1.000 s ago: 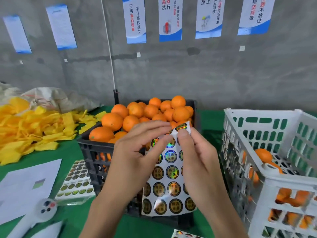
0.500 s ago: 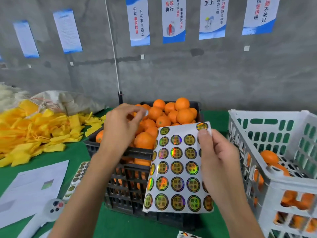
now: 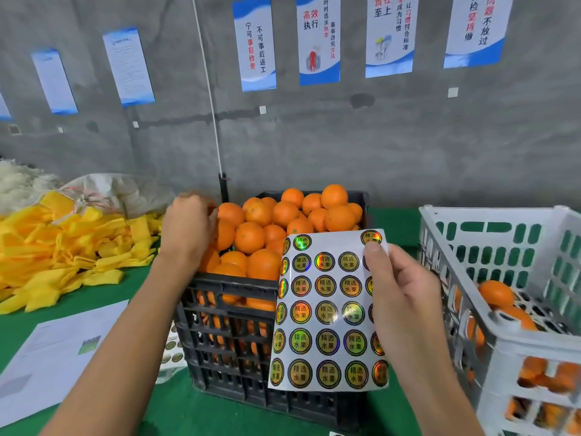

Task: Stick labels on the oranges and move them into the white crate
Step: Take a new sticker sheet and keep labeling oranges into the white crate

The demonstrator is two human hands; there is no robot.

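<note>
Starting at the left edge of the green tabletop (image 3: pixel 103 287): a heap of yellow cloth pieces (image 3: pixel 63 247), with a pale sack (image 3: pixel 116 190) behind it against the wall. Nearer you, at the front left corner, a white printed sheet (image 3: pixel 59 350); just right of it, spare label sheets (image 3: pixel 172 354) lie partly hidden by the black crate.

Your left hand (image 3: pixel 187 229) reaches over the left rim of the black crate (image 3: pixel 232 325) and rests on the piled oranges (image 3: pixel 276 225), fingers curled down onto a fruit at the pile's left edge; whether they grip it cannot be told, since the fingertips are hidden. Oranges fill this crate well above its rim; it sits mid-table.

Your right hand (image 3: pixel 405 303) holds a label sheet (image 3: pixel 327 313) upright in front of the black crate's right half, thumb pressed on the sheet's face near its top right corner, other fingers behind. Round holographic labels cover it in rows.

At the right edge stands the white crate (image 3: pixel 503 350), with several oranges inside, well below its rim.
</note>
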